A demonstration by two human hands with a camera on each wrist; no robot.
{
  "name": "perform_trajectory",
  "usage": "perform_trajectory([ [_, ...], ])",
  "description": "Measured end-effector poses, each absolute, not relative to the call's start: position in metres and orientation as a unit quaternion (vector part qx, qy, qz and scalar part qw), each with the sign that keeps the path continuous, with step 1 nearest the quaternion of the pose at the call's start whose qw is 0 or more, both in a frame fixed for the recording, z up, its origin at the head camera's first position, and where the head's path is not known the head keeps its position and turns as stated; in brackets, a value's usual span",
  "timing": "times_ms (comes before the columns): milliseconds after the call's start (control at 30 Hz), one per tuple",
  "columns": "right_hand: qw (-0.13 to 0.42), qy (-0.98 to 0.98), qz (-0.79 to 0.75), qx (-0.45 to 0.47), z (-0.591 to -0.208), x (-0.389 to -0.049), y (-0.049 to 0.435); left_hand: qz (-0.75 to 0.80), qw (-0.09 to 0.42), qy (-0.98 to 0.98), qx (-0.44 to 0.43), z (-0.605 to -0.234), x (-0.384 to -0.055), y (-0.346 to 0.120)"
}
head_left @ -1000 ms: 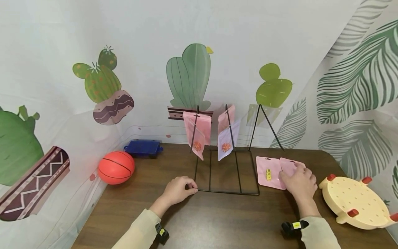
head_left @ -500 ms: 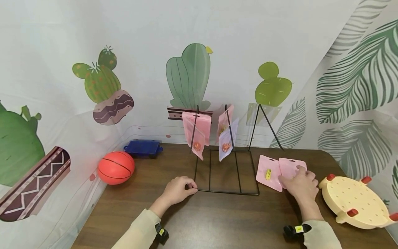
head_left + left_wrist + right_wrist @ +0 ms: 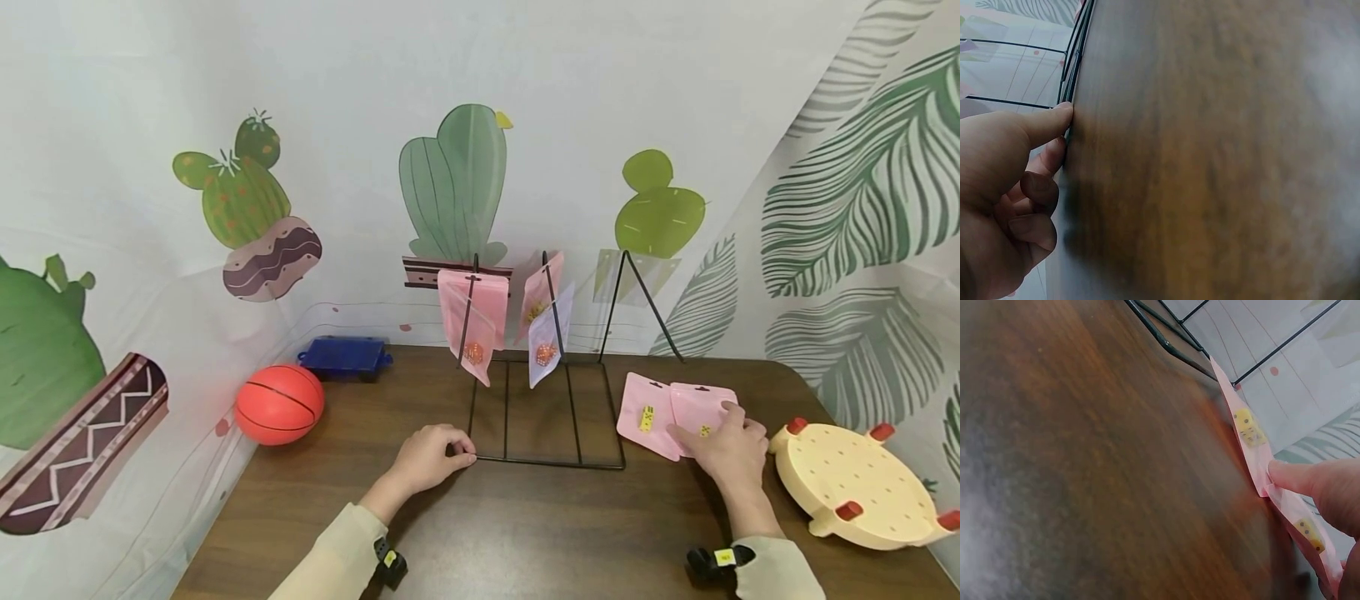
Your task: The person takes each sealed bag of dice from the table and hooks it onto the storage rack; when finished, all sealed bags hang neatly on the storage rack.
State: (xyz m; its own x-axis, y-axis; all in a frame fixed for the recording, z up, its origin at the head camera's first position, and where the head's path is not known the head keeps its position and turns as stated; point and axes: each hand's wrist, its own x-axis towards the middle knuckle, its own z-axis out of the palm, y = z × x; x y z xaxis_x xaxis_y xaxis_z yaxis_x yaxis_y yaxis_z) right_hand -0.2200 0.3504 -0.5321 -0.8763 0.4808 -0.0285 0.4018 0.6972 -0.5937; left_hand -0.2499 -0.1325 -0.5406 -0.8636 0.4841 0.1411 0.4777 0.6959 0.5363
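My left hand [image 3: 433, 458] pinches the front left corner of a black wire display rack [image 3: 525, 461] between thumb and fingers. The other fingers curl loosely in the left wrist view. My right hand [image 3: 726, 450] holds a pink zip bag [image 3: 693, 402] on the table, thumb at its left edge and fingers at its right. A yellow die [image 3: 1309, 535] shows inside. A second pink bag [image 3: 636, 396], with yellow dice in it, lies tilted against its left side. From the rack's hooks hang pink bags [image 3: 480, 308] and a lilac bag [image 3: 545, 333], with orange dice visible inside.
A small red basketball [image 3: 280, 405] and a blue plastic box [image 3: 345, 357] stand at the back left. An upturned cream round stool-like piece [image 3: 858, 487] with red-tipped legs is right of my right hand. A printed cloth wall [image 3: 570, 167] backs the table.
Under my right hand, the right pink bag has shifted slightly left and its die has come into view. The left pink bag has turned clockwise. The bags on the right hook sway slightly; my left hand stays.
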Motion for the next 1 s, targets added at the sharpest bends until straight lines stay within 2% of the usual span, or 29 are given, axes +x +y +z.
perform_trajectory([
  [433, 0.072, -0.915, 0.321, -0.235, -0.532, -0.218, 0.351, 0.285, 0.009, 0.922, 0.261, -0.541, -0.251, -0.132],
  [833, 0.171, -0.871, 0.398, -0.233, -0.532, -0.208, 0.351, 0.281, 0.009, 0.924, 0.258, -0.541, -0.25, -0.132],
  [1000, 0.181, -0.862, 0.409, -0.239, -0.529, -0.206, 0.354, 0.284, 0.004, 0.922, 0.264, -0.541, -0.25, -0.132],
])
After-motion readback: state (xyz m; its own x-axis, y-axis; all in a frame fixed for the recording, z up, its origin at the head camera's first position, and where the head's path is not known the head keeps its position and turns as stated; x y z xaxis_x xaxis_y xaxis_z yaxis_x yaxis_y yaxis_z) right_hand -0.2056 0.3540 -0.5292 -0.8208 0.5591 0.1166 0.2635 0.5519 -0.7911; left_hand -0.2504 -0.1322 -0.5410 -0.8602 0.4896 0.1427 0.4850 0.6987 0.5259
